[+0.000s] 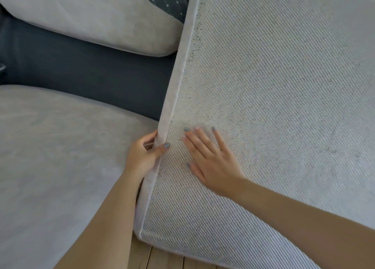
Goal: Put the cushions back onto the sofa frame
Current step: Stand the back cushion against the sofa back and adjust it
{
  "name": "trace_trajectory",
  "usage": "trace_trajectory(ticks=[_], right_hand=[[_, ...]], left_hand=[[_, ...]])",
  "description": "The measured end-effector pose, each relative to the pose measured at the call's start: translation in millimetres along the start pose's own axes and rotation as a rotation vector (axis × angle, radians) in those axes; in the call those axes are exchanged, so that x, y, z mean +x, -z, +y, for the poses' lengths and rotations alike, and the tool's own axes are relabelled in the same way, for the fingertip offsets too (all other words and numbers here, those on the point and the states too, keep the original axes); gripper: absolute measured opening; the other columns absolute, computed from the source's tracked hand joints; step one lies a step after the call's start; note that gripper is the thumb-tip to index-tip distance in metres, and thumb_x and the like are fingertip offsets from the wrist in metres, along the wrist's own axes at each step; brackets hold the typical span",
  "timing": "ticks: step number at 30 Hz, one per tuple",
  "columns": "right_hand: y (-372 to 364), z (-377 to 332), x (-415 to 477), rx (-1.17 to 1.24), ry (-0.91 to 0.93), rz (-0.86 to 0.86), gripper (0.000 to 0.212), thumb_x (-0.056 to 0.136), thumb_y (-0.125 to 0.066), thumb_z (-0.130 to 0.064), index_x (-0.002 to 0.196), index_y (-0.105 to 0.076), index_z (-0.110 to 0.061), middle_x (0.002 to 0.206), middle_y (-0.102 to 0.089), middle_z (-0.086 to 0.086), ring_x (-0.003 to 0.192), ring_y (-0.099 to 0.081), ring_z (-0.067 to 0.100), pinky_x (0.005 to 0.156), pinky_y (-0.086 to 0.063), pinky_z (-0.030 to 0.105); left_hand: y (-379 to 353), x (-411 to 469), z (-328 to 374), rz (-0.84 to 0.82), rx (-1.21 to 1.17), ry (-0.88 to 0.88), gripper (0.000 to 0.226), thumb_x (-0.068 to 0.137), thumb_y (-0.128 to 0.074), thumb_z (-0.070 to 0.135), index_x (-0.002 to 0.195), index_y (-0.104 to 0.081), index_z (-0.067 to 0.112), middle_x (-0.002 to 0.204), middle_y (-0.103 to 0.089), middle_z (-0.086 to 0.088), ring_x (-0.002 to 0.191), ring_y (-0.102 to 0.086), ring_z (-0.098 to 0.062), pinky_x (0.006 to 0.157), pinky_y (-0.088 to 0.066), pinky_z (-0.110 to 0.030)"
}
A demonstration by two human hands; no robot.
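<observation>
The left hand [145, 153] grips the tilted seat cushion's [274, 106] side edge; the right hand [211, 163] presses flat on it, beside bare dark sofa frame [91, 80].

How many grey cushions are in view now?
3. A back cushion at upper left, a seat cushion at lower left, and a raised cushion on the right, its edge gripped by the left hand, the right hand flat on it. Others may be hidden behind it.
</observation>
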State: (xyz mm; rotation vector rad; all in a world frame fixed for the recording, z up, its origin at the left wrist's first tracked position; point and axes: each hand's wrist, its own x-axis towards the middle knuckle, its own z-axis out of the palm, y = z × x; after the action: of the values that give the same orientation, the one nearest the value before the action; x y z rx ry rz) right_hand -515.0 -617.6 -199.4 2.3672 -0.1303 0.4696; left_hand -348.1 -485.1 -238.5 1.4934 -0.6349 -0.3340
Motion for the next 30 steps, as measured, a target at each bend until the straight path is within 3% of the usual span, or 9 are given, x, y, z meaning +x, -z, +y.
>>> trace_trajectory(ticks=[2, 5, 8, 13, 17, 21, 23, 27, 30], right_hand=[[-0.7, 0.8, 6.1, -0.011, 0.032, 0.020, 0.065, 0.103, -0.027, -0.045, 0.156, -0.010, -0.011, 0.163, -0.014, 0.006, 0.151, -0.010, 0.024, 0.121, -0.011, 0.052], [-3.2, 5.5, 12.4, -0.016, 0.053, -0.053, 0.066, 0.103, -0.022, -0.047, 0.156, -0.012, -0.010, 0.163, -0.013, 0.008, 0.151, -0.007, 0.026, 0.121, -0.009, 0.052], [6.6, -6.6, 22.3, 0.022, 0.026, 0.016, 0.063, 0.104, -0.019, -0.044, 0.156, -0.009, -0.011, 0.164, -0.012, 0.007, 0.151, -0.009, 0.025, 0.121, -0.008, 0.053], [-2.3, -1.4, 37.6, 0.010, 0.060, -0.041, 0.065, 0.103, -0.028, -0.045, 0.156, -0.016, -0.011, 0.163, -0.015, 0.008, 0.151, -0.008, 0.026, 0.121, -0.007, 0.052], [10.4, -22.2, 50.2, 0.070, 0.048, 0.111, 0.061, 0.102, -0.030, -0.039, 0.155, -0.016, -0.012, 0.162, -0.019, 0.006, 0.150, -0.015, 0.024, 0.121, -0.012, 0.051], [-2.5, -19.1, 59.1, 0.004, 0.074, -0.044, 0.062, 0.101, -0.028, -0.043, 0.154, -0.025, -0.011, 0.161, -0.023, 0.008, 0.150, -0.016, 0.027, 0.119, -0.011, 0.053], [3.5, -34.9, 60.2, 0.047, 0.037, -0.031, 0.061, 0.101, -0.025, -0.041, 0.154, -0.024, -0.011, 0.161, -0.024, 0.008, 0.150, -0.017, 0.028, 0.119, -0.011, 0.054], [-7.1, -41.9, 46.2, 0.037, 0.166, -0.026, 0.060, 0.103, -0.023, -0.041, 0.155, -0.017, -0.012, 0.161, -0.025, 0.006, 0.151, -0.012, 0.027, 0.121, -0.006, 0.052], [-9.6, -49.8, 43.3, 0.050, 0.096, -0.074, 0.059, 0.102, -0.025, -0.041, 0.152, -0.031, -0.010, 0.158, -0.031, 0.009, 0.149, -0.016, 0.030, 0.119, -0.009, 0.055]], left_hand=[[2.6, 2.0, 0.4, -0.005, -0.017, 0.005, 0.051, 0.080, -0.079, 0.018, 0.128, -0.064, 0.014, 0.112, -0.071, 0.003, 0.100, -0.067, -0.008, 0.084, -0.053, -0.019], [5.3, 1.4, -1.9, 0.020, -0.014, 0.029, 0.047, 0.082, -0.077, 0.012, 0.127, -0.065, 0.012, 0.106, -0.071, 0.004, 0.101, -0.067, -0.011, 0.091, -0.053, -0.029], [9.7, 1.7, -3.0, 0.016, -0.034, 0.046, 0.043, 0.082, -0.076, 0.008, 0.124, -0.067, 0.012, 0.107, -0.073, 0.000, 0.099, -0.068, -0.012, 0.092, -0.053, -0.031], [11.0, 2.3, -8.9, 0.058, -0.052, 0.124, 0.033, 0.082, -0.076, 0.004, 0.114, -0.070, 0.010, 0.100, -0.072, -0.005, 0.100, -0.069, -0.023, 0.094, -0.054, -0.040], [16.7, 2.4, -9.8, -0.006, 0.038, 0.141, 0.027, 0.086, -0.074, 0.011, 0.111, -0.068, 0.017, 0.103, -0.072, -0.002, 0.097, -0.068, -0.019, 0.092, -0.054, -0.039], [20.8, -0.7, -8.0, -0.028, -0.084, 0.213, 0.019, 0.096, -0.057, 0.006, 0.103, -0.068, 0.020, 0.106, -0.071, -0.010, 0.092, -0.070, -0.023, 0.080, -0.059, -0.036], [22.0, -4.8, -0.6, -0.035, -0.176, 0.262, 0.024, 0.101, -0.044, 0.009, 0.103, -0.068, 0.016, 0.101, -0.072, -0.008, 0.087, -0.071, -0.018, 0.069, -0.058, -0.027], [30.7, -2.2, 0.1, -0.055, -0.335, 0.393, 0.040, 0.101, -0.031, 0.027, 0.105, -0.069, 0.014, 0.110, -0.071, -0.012, 0.104, -0.065, -0.026, 0.092, -0.050, -0.039], [30.4, -1.7, -2.4, -0.056, -0.341, 0.423, 0.050, 0.102, -0.028, 0.042, 0.104, -0.070, 0.015, 0.109, -0.071, -0.009, 0.102, -0.065, -0.024, 0.086, -0.050, -0.036]])
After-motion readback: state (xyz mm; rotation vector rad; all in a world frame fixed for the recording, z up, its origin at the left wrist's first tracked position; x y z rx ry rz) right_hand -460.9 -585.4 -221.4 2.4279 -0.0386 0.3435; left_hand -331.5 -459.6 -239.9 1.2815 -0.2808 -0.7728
